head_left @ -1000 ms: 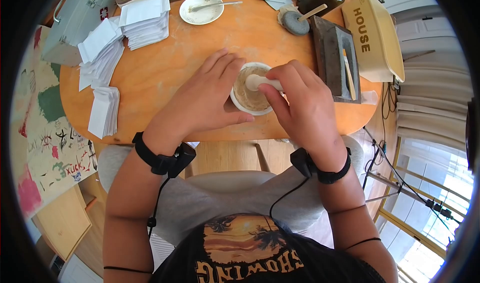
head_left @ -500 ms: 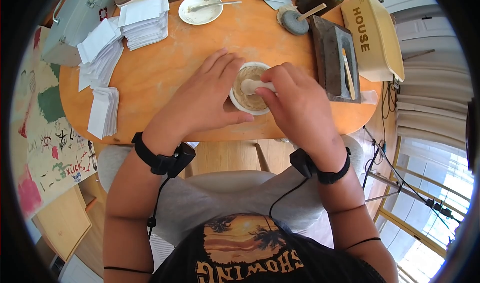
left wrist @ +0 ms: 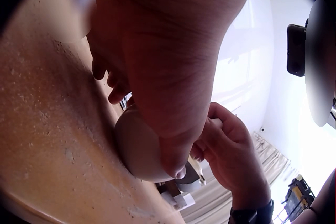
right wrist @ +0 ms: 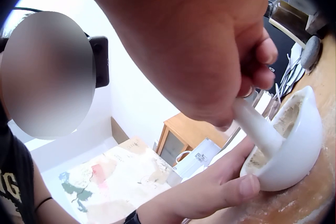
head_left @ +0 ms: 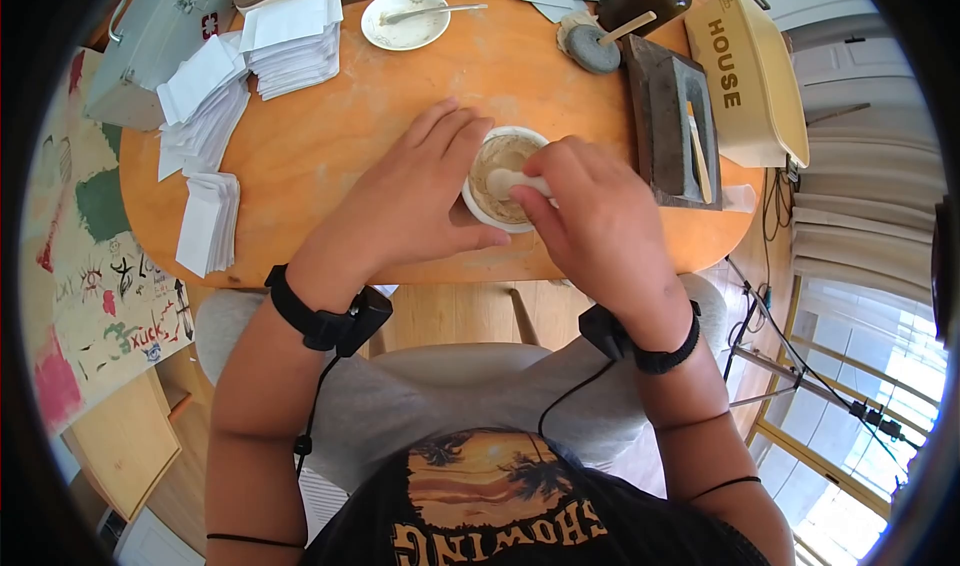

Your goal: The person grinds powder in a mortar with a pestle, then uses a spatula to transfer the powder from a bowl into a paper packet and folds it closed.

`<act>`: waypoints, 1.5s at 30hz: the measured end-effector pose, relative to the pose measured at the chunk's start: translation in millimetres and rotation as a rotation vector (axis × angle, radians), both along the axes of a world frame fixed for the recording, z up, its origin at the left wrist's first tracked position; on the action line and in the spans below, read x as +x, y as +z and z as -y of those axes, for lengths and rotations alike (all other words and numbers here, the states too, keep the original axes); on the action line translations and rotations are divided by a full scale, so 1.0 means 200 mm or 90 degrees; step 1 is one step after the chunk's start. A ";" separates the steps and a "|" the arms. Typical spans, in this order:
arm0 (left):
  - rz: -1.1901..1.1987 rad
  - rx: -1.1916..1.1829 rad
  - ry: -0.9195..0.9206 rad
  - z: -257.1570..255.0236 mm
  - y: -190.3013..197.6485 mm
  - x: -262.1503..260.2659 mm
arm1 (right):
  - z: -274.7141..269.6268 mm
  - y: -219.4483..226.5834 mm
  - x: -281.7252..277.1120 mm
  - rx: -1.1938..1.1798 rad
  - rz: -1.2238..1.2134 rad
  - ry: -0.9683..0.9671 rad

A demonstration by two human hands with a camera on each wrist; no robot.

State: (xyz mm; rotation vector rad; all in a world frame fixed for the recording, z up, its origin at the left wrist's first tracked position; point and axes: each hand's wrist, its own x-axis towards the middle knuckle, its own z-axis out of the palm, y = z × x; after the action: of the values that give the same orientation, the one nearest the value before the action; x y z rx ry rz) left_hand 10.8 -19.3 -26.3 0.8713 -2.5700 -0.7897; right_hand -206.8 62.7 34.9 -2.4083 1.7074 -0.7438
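Observation:
A white mortar (head_left: 474, 206) with brownish powder inside stands near the table's front edge. My right hand (head_left: 610, 216) grips the handle of a white pestle (head_left: 507, 183), whose head rests in the powder. Against the mortar's left side lies my left hand (head_left: 415, 196), its fingers extended and its thumb along the near rim. The right wrist view shows the pestle (right wrist: 258, 129) slanting down into the mortar (right wrist: 302, 155), with the left thumb on the rim. In the left wrist view the left hand (left wrist: 157, 61) touches the mortar's outer wall (left wrist: 139, 148).
White paper packets (head_left: 290, 46) are stacked at the left beside a metal case (head_left: 165, 41). A small dish (head_left: 405, 31) with a spatula stands behind. To the right are a grey stone weight (head_left: 592, 50), a dark tray (head_left: 665, 116) and a cream box (head_left: 750, 86).
The pestle head has moved around within the mortar, toward the left and slightly nearer the front, with my right hand. The left hand stays in place.

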 end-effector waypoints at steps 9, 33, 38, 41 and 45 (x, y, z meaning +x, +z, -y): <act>0.007 0.001 0.000 0.00 0.01 -0.01 | 0.01 0.01 -0.02 -0.016 -0.005 0.010; 0.028 0.005 0.005 0.00 0.02 -0.01 | 0.03 0.03 -0.07 -0.002 -0.021 -0.081; 0.018 0.002 0.003 0.00 0.01 -0.01 | 0.03 0.02 -0.06 0.034 -0.035 -0.089; 0.028 0.011 0.012 0.00 0.02 0.00 | 0.03 0.04 -0.05 -0.002 -0.029 -0.068; 0.016 0.002 0.005 0.00 0.01 -0.01 | 0.02 0.04 -0.06 0.014 -0.059 -0.077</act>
State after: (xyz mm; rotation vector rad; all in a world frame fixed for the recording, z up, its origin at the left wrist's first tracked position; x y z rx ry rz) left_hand 8.7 -19.4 -25.2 0.8978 -2.5863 -0.7845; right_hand -219.3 59.0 43.5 -2.3780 1.8998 -0.6336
